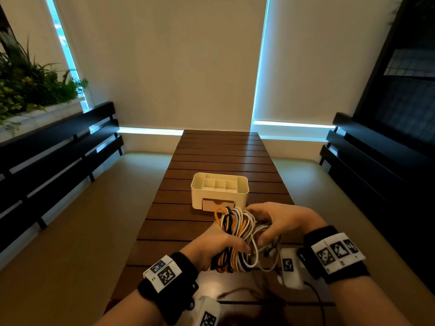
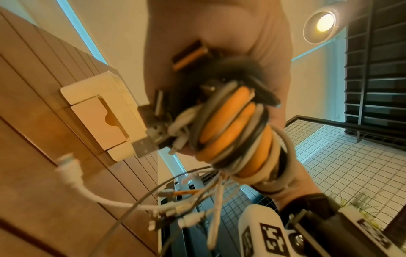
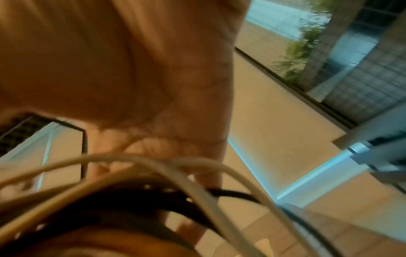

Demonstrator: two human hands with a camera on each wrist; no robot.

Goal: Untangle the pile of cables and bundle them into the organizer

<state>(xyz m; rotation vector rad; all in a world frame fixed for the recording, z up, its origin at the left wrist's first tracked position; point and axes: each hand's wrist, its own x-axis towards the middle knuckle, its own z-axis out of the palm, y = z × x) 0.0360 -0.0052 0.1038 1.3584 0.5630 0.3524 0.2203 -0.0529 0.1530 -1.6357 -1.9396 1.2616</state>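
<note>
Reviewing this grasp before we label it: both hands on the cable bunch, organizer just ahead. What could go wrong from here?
1. The cable bundle mixes orange, black and white loops; pulling one may tighten the tangle.
2. Loose connector ends dangle below the left hand and could snag.
3. The organizer has small compartments; the whole bunch, also held by the right hand, likely won't fit undivided.

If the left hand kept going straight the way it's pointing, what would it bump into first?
Probably the white organizer. The left hand, gripping the cable bundle, points forward across the table toward its drawer side. The bundle's loops would likely touch before the fingers, though depth is hard to judge.
</note>
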